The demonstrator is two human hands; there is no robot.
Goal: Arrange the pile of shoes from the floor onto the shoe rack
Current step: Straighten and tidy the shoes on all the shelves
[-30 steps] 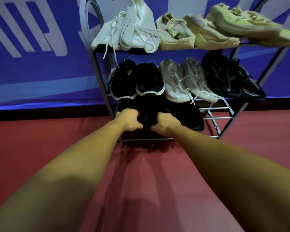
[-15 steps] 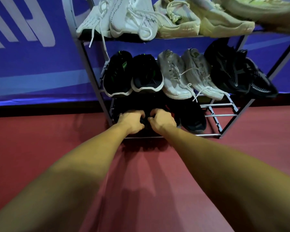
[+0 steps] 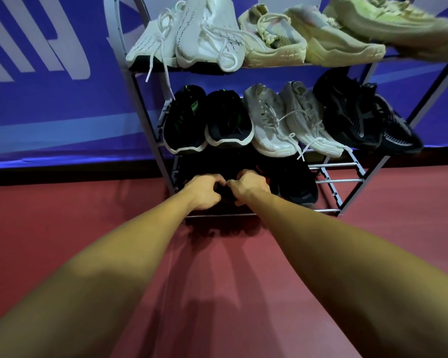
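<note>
Head view — left hand (image 3: 204, 192) and right hand (image 3: 248, 187), fingers (image 3: 215, 180) curled, grip black shoe (image 3: 225, 196) on rack (image 3: 336, 181).

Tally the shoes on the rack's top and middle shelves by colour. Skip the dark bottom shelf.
White shoes: 2
Cream shoes: 4
Grey shoes: 2
Black shoes: 4
Total: 12

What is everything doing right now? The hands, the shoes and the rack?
left grip: fingers curled on the black shoes, bottom shelf.
right grip: fingers curled on the same black shoes.
black shoes: lying on the bottom shelf, held by both.
white shoes: on the top shelf, laces dangling.
grey shoes: on the middle shelf, laces loose.
shoe rack: upright, bottom right bars bare.
</note>
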